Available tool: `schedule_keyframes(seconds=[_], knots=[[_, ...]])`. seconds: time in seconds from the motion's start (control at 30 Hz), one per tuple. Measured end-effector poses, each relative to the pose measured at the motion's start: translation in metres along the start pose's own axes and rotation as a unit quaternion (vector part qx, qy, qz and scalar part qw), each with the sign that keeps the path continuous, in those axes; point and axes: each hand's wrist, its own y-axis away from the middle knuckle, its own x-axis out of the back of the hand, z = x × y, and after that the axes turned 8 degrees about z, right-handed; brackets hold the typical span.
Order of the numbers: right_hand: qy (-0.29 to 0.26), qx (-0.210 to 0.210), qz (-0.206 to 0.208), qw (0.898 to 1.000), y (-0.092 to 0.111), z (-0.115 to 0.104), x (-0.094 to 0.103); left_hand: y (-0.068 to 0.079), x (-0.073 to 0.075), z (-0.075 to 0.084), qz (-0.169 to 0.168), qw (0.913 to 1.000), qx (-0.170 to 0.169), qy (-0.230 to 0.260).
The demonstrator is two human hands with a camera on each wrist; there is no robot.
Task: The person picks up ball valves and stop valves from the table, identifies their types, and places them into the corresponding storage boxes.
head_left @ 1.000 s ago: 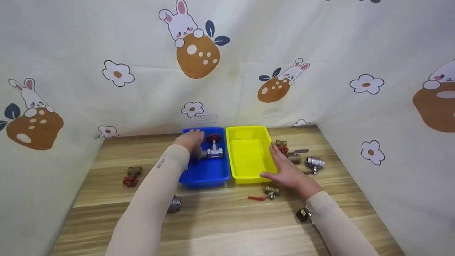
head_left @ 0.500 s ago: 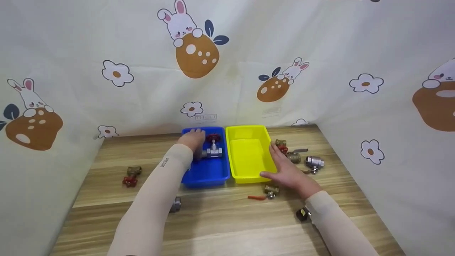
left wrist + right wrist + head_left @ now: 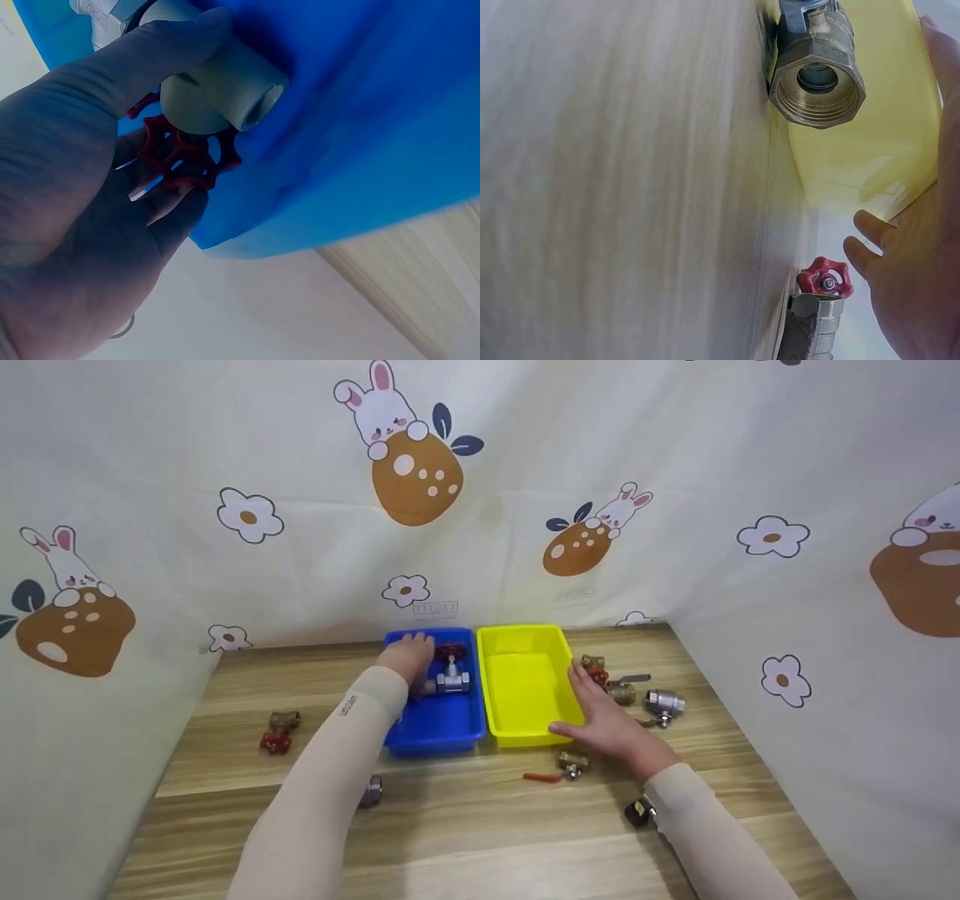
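Note:
My left hand (image 3: 405, 655) reaches into the blue tray (image 3: 435, 742). In the left wrist view it grips a valve (image 3: 244, 79) with a dull, pale body, thumb over the body and fingertips at the red handwheel (image 3: 184, 157). Beside it in the tray stands a silver valve (image 3: 453, 683) with a dark red handwheel on top. My right hand (image 3: 606, 723) lies along the right side of the yellow tray (image 3: 525, 739), fingers extended and thumb at the front rim. Nothing lies in the yellow tray.
Right of the yellow tray are a brass valve (image 3: 621, 693) with a grey lever and a silver ball valve (image 3: 664, 702). A red-lever valve (image 3: 573, 761) lies in front. A red-wheel brass valve (image 3: 283, 721) sits at left; my left sleeve partly covers a metal fitting (image 3: 373, 791).
My left hand has shifted very slightly to the right inside the blue tray. The right hand and the trays stay put.

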Motion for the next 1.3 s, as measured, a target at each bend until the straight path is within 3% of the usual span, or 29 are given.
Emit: schedule_keyframes(seconds=[0.6,0.8,1.03,1.3], knots=[[-0.004,0.004,0.002,1.000,-0.001,0.003,-0.003,0.010,0.003,-0.007,0.007,0.9989,0.003,0.046],[-0.009,0.002,0.000,1.000,-0.001,0.003,-0.002,0.010,0.008,-0.016,0.010,0.9948,-0.003,0.102],[-0.002,0.003,0.003,1.000,-0.001,0.004,-0.002,0.013,0.015,-0.032,0.069,0.9786,-0.032,0.191],[0.000,0.001,0.005,1.000,0.000,0.003,-0.002,0.035,0.017,-0.046,0.126,0.9684,-0.053,0.209]])
